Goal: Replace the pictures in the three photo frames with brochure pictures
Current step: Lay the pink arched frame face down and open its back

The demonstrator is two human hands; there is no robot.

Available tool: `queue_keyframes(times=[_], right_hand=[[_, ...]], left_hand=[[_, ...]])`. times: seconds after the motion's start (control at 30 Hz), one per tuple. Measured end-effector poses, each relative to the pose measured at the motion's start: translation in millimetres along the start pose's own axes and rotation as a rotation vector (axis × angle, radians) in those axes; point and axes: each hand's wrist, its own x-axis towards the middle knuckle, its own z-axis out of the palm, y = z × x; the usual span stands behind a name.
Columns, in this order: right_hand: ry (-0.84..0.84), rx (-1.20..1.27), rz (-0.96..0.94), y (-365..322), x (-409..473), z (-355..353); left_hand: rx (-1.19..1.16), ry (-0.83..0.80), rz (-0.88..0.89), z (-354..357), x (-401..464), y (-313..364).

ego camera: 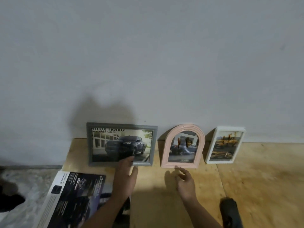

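Three frames stand in a row on a plywood table (246, 178), leaning back against a pale wall (148, 55): a grey frame (89, 143) on the left with a dark pickup-truck picture, a pink arched frame (165, 152) in the middle with a car picture, and a white frame (208, 153) on the right with a yellow-toned picture too blurred to read. All three seem to hold brochure pictures already, so the task looks near its end. The left hand (125, 176) reaches forward with straight, relaxed fingers, tips at or just over the lower edge of the grey frame, gripping nothing. The right hand (185, 181) is also open, fingers loosely spread, tips just short of the base of the pink arched frame; contact cannot be confirmed. An open brochure (70, 199) lies flat at the near left, partly under the left forearm. A dark object (229, 211) sits at the near right, unidentified. Handling judgement: the frames are likely light and stiff, with glazed fronts that are slippery and breakable. They balance on narrow bases, so a nudge could tip them. Best hold is by the side rails, both edges pinched, away from the glazing.
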Motion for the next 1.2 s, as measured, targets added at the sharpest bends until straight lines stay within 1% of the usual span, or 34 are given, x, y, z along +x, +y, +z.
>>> queue_keyframes(times=[0.07, 0.13, 0.2, 0.27, 0.33, 0.43, 0.5, 0.6, 0.73, 0.83, 0.97, 1.07, 1.2], right_hand=[[0.149, -0.011, 0.009, -5, 11, -26], [0.21, -0.015, -0.024, -13, 25, -47], [0.176, -0.02, -0.058, -23, 40, -63], [0.119, -0.054, -0.082, -32, 56, -78], [0.044, -0.067, -0.096, -42, 66, -86], [-0.101, -0.034, -0.086, -55, 73, -92], [-0.194, -0.017, -0.102, -62, 74, -99], [-0.256, -0.009, -0.076, -66, 76, -116], [-0.338, -0.063, -0.012, -35, 74, -140], [-0.392, -0.053, 0.021, -12, 56, -156], [-0.5, -0.09, 0.059, 24, 41, -168], [-0.526, -0.09, 0.097, 43, 35, -174], [-0.458, -0.041, 0.144, 52, 35, -185]], left_hand=[[-0.052, -0.208, 0.002, 33, -6, 24], [-0.148, -0.309, -0.074, 60, -7, 48], [-0.206, -0.346, -0.138, 82, -4, 71], [-0.218, -0.358, -0.141, 101, 2, 87], [-0.207, -0.334, -0.152, 118, 8, 97], [-0.198, -0.276, -0.237, 134, 13, 106], [-0.232, -0.251, -0.276, 139, 17, 105], [-0.215, -0.193, -0.285, 139, 17, 97], [-0.162, -0.111, -0.265, 130, -14, 91], [-0.106, -0.1, -0.285, 125, -37, 80], [-0.21, -0.089, -0.364, 121, -65, 72], [-0.193, -0.063, -0.293, 115, -86, 78], [-0.009, -0.068, -0.065, 106, -103, 89]])
